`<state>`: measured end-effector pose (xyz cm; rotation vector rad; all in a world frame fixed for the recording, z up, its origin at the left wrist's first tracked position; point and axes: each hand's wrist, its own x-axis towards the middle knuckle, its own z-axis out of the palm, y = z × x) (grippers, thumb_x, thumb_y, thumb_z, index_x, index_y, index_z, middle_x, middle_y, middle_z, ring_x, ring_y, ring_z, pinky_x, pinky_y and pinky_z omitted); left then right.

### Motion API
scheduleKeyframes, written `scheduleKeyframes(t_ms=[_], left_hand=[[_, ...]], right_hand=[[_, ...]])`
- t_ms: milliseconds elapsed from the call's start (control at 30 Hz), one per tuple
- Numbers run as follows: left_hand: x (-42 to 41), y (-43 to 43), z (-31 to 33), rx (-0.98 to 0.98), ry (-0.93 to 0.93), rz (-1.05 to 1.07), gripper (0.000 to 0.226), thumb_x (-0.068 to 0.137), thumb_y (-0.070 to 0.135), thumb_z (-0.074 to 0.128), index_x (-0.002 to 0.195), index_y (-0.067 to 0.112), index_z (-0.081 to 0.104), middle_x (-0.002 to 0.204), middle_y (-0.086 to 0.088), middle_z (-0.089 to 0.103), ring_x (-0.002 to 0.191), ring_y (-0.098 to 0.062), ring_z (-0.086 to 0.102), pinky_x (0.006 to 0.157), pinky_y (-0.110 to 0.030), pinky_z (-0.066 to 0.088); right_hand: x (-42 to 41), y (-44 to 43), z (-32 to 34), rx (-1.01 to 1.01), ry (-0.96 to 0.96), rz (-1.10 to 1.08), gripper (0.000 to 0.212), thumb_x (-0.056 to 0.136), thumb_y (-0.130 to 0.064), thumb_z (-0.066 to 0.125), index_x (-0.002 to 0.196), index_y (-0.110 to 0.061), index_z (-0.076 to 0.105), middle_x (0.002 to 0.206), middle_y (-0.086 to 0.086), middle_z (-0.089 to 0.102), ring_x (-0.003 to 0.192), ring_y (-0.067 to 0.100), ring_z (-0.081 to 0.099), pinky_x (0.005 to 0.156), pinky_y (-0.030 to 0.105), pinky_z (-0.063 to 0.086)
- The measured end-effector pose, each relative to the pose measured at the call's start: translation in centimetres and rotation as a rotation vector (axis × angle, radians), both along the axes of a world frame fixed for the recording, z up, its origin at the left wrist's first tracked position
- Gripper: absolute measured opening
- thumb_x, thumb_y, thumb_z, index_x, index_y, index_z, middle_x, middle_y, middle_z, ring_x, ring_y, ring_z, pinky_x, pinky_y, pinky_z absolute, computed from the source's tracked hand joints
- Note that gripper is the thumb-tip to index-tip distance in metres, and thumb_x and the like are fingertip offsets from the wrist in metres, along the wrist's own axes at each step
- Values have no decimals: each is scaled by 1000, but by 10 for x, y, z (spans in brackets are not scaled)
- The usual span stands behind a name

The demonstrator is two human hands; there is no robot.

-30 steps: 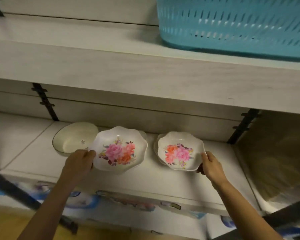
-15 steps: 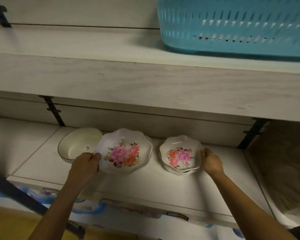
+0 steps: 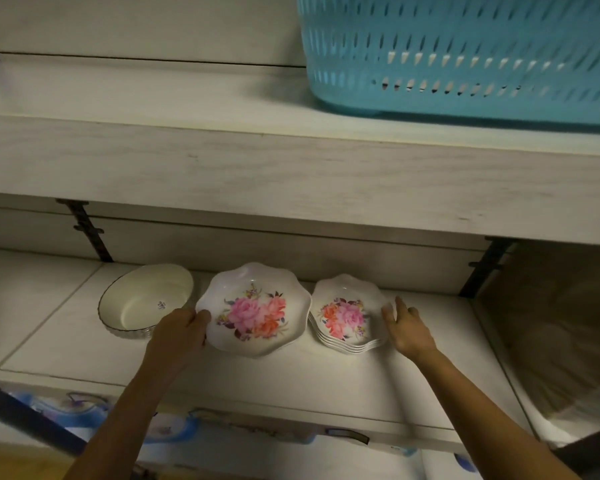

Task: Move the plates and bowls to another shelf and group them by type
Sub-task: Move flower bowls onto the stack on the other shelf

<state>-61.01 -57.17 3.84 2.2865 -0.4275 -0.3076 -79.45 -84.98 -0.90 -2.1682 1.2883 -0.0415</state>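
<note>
A large white scalloped floral plate (image 3: 257, 308) is tilted up above the lower shelf (image 3: 291, 386); my left hand (image 3: 179, 336) grips its left rim. To its right stands a stack of several smaller floral plates (image 3: 347, 315) on the shelf. My right hand (image 3: 407, 327) is just off the right edge of that stack, fingers straight and holding nothing. A cream bowl (image 3: 146, 301) with a dark rim and fluted side sits at the left, behind my left hand.
A thick upper shelf (image 3: 291, 174) overhangs the lower one, with a turquoise slotted basket (image 3: 465, 53) on it. Black brackets (image 3: 87, 230) stand at the back wall. Floral dishes show on a lower level beneath the shelf edge.
My right hand set the small floral plate on the stack and let go, fingers now straight beside it. My left hand still holds the large plate, which barely shifted.
</note>
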Motion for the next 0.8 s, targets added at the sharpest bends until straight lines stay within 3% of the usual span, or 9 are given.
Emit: scheduleKeyframes(t_ms=[133, 300, 433, 567, 633, 700, 733, 800], left_hand=[[-7, -28, -4, 5, -22, -104, 40, 91, 12, 45, 51, 10, 43, 55, -6, 44, 55, -21, 43, 52, -27, 30], [-12, -72, -13, 84, 41, -181, 35, 92, 20, 42, 59, 10, 47, 60, -4, 44, 73, -26, 47, 63, -29, 35], [-19, -104, -19, 123, 78, -230, 29, 91, 18, 41, 73, -1, 54, 81, -20, 55, 82, -30, 51, 71, -31, 36], [-25, -130, -23, 159, 94, -295, 28, 91, 17, 42, 70, 1, 49, 62, -7, 43, 75, -26, 47, 65, -30, 31], [-24, -139, -27, 209, 104, -324, 27, 92, 17, 41, 81, -2, 55, 76, -11, 55, 78, -27, 54, 68, -35, 40], [-26, -148, -30, 253, 91, -334, 28, 93, 16, 40, 110, -2, 52, 108, -19, 58, 103, -31, 56, 84, -35, 44], [-27, -152, -33, 276, 68, -351, 29, 93, 17, 39, 112, -2, 51, 110, -19, 58, 107, -33, 55, 89, -36, 44], [-29, -159, -34, 293, 93, -358, 28, 93, 23, 39, 94, 0, 55, 86, -14, 60, 100, -35, 57, 86, -33, 47]], right_hand=[[-19, 9, 10, -59, -21, 38, 50, 98, -40, 31, 142, -15, 34, 142, 14, 37, 118, 34, 53, 99, 38, 40], [-47, 21, 26, -127, -11, 98, 38, 97, -37, 38, 128, -19, 51, 127, 6, 48, 96, 20, 58, 89, 34, 46], [-73, 31, 34, -185, 16, 141, 29, 96, -35, 40, 117, -24, 57, 117, -1, 57, 93, 16, 58, 83, 30, 50], [-99, 39, 38, -197, 57, 194, 26, 96, -35, 41, 112, -27, 59, 112, -6, 63, 92, 13, 61, 79, 26, 52], [-110, 42, 41, -196, 72, 213, 26, 95, -37, 40, 111, -29, 60, 110, -9, 64, 92, 13, 61, 78, 25, 50], [-118, 45, 44, -195, 77, 218, 26, 95, -38, 40, 109, -31, 60, 109, -10, 64, 92, 13, 61, 79, 26, 50], [-121, 46, 45, -192, 79, 219, 26, 94, -38, 40, 109, -31, 60, 109, -10, 63, 92, 13, 61, 80, 28, 51], [-126, 48, 47, -183, 79, 216, 26, 94, -38, 40, 110, -30, 59, 109, -10, 63, 92, 13, 60, 82, 29, 51]])
